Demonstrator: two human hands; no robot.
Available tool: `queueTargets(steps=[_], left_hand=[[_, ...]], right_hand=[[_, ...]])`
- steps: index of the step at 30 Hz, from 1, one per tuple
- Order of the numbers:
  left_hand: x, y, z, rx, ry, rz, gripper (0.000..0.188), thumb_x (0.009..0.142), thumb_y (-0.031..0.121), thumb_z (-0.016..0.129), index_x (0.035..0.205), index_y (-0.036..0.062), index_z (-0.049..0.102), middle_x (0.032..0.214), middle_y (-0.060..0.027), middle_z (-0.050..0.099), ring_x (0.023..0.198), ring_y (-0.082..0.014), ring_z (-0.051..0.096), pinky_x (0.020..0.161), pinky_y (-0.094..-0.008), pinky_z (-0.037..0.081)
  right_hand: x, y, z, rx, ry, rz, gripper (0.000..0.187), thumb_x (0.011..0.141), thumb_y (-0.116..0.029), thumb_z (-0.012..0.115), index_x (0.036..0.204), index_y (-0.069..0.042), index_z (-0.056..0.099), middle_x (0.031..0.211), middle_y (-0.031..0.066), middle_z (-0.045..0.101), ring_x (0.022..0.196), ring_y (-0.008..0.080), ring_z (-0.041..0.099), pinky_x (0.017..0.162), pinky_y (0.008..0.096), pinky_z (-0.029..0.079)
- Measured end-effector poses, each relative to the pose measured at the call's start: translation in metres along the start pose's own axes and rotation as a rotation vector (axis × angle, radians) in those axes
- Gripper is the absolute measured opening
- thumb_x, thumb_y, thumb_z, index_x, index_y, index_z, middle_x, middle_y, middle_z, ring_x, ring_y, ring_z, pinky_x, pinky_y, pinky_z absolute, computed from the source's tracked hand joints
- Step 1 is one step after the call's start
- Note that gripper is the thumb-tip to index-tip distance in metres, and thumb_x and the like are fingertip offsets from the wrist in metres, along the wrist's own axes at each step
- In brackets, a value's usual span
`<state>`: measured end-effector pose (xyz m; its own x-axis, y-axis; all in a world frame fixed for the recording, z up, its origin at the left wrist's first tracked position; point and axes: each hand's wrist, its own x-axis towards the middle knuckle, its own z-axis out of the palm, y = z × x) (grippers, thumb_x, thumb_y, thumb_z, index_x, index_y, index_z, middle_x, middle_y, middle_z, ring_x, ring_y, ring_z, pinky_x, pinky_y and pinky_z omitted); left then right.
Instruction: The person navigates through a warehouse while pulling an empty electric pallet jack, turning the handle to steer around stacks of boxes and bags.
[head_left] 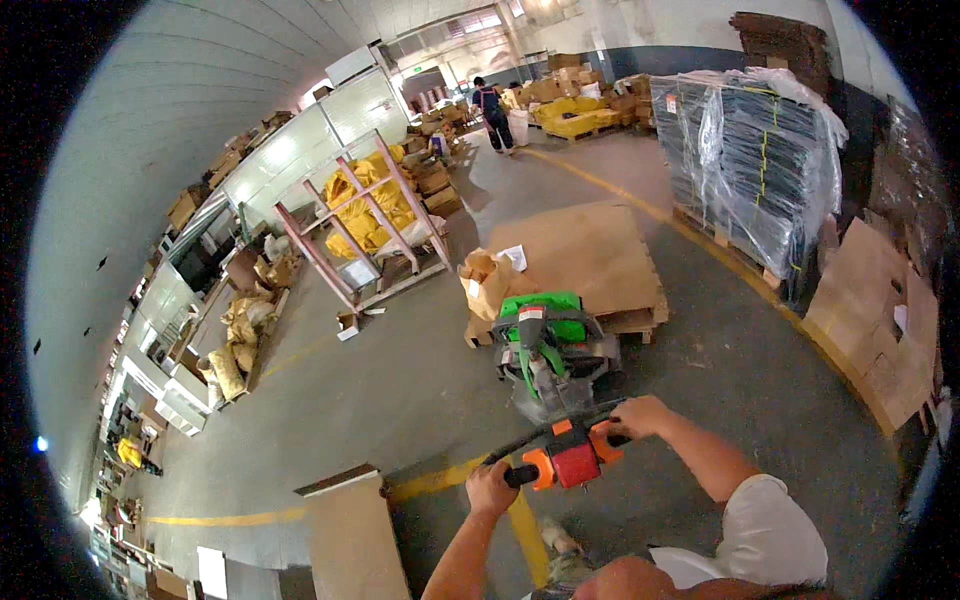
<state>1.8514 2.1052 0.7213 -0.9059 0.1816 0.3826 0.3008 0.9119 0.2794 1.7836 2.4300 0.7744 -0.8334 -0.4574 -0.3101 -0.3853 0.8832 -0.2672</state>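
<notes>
My left hand [490, 488] is wrapped round the left black grip of a pallet truck's control handle [576, 466], which is red and orange. On the handle's other side, my right hand [641, 418] closes round the right grip near an orange part. Ahead of the handle sits the green and black body of the electric pallet truck [546, 335]. Beyond that body lies a wooden pallet [640, 318] topped with a flat brown cardboard sheet [585, 250]. An open brown bag [487, 284] and a white paper [513, 257] rest at its near left corner. The truck's forks are hidden.
A pinkish metal frame [365, 215] stands left, with yellow sacks [365, 205] behind. Right are a wrapped grey stack [750, 180] and leaning cardboard [880, 320]. A cardboard panel [355, 540] lies low left. A person [491, 112] is far ahead; another in yellow [132, 453], far left.
</notes>
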Motion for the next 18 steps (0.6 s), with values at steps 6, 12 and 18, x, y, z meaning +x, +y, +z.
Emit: queueTargets(steps=[6,12,18], left_hand=[[0.168,-0.081,0.080,0.003,-0.003,0.049,0.017,0.059,0.018,0.067,0.073,0.0128,0.061,0.066,-0.0093,0.061,0.064,-0.0302,0.060,0.061,-0.0426,0.046],[0.288,-0.146,0.128,-0.017,-0.045,0.085,0.017,0.057,0.017,0.069,0.070,0.0121,0.059,0.067,-0.0098,0.061,0.064,-0.0293,0.060,0.059,-0.0429,0.046],[0.428,-0.300,0.152,0.027,-0.016,0.198,0.020,0.060,0.015,0.070,0.076,0.0128,0.059,0.074,-0.0062,0.062,0.076,-0.0306,0.058,0.068,-0.0438,0.044]], right_hand=[[0.172,0.086,-0.045,0.005,0.183,-0.009,0.080,0.074,-0.079,0.028,0.089,-0.008,0.063,0.081,0.0139,0.062,0.079,0.0342,0.060,0.065,0.0461,0.046],[0.291,0.116,-0.081,0.008,0.051,0.160,0.079,0.075,-0.079,0.028,0.091,-0.011,0.065,0.085,0.0136,0.064,0.082,0.0333,0.061,0.068,0.0458,0.048],[0.443,0.077,-0.121,0.064,0.050,0.155,0.081,0.076,-0.078,0.026,0.093,-0.010,0.066,0.091,0.0150,0.065,0.085,0.0342,0.061,0.072,0.0449,0.048]])
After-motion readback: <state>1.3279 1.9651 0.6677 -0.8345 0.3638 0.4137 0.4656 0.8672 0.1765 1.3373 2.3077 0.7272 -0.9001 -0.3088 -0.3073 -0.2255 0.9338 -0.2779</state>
